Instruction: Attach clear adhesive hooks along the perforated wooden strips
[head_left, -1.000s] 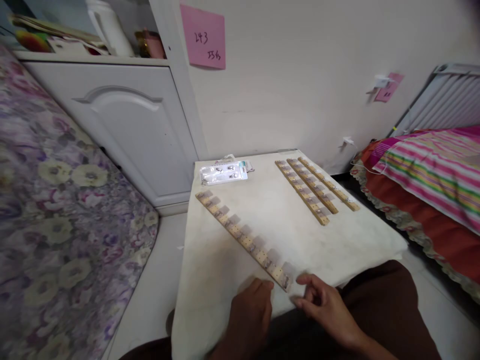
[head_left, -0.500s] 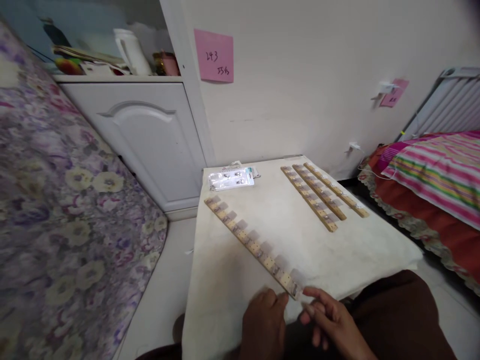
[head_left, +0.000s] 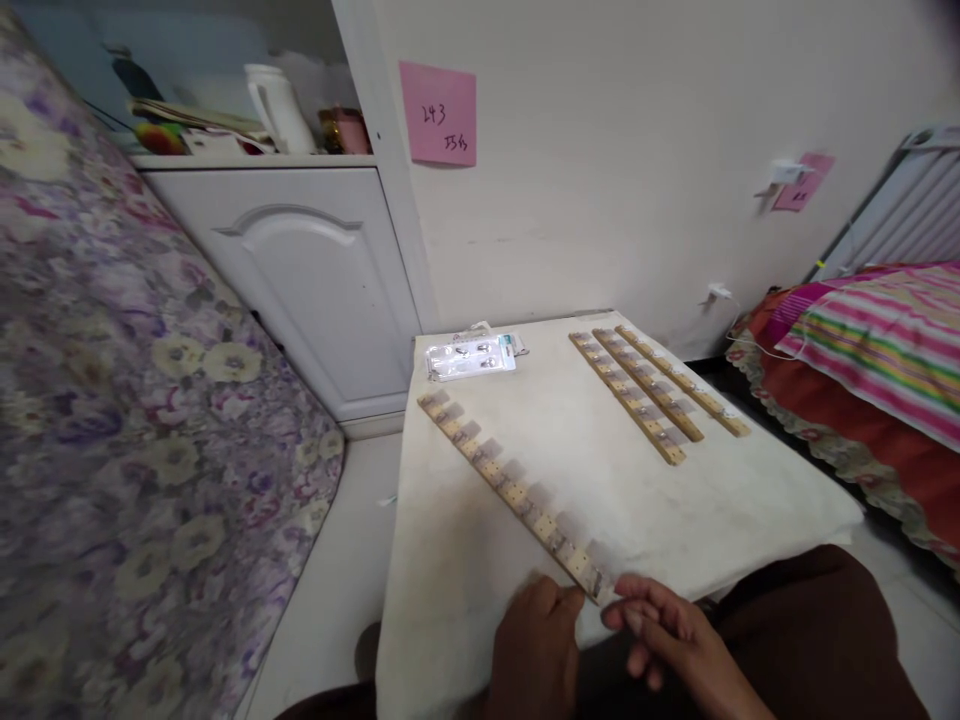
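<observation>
A long wooden strip (head_left: 517,490) with a row of clear plastic pieces and small metal parts lies slantwise on the cloth-covered table (head_left: 442,560). My left hand (head_left: 536,640) is closed at its near end, with thumb and forefinger pressed to the strip's edge. Just right of that end is my right hand (head_left: 667,630), its fingers curled in by the last clear plastic piece (head_left: 606,594). Whatever sits between those fingertips is too small to make out.
Three similar strips (head_left: 628,398) lie side by side at the table's right. A clear blister pack (head_left: 472,358) with metal pieces is at the back left. Beyond the table stand a white cabinet (head_left: 300,290), a bed (head_left: 862,350) and a floral curtain (head_left: 150,380).
My right hand's fingers have curled closer together beside the strip's end. My left hand keeps its place on the strip. The whole view has shifted slightly.
</observation>
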